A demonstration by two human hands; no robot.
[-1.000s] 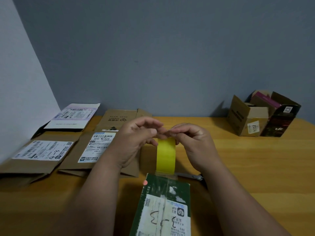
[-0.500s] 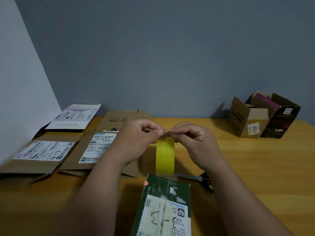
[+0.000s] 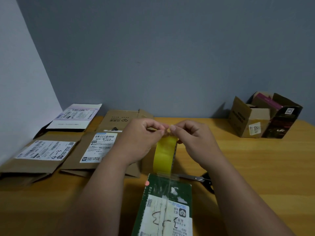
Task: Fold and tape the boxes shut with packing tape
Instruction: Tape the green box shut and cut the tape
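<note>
Tape roll [image 3: 162, 155] between both hands

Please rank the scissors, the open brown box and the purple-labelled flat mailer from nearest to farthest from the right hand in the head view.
1. Scissors, just below the right hand.
2. Open brown box, far right by the wall.
3. Purple-labelled flat mailer, far left corner.

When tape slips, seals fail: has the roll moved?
No. The roll stands at the green box's far edge, beside the scissors, as before.
</note>
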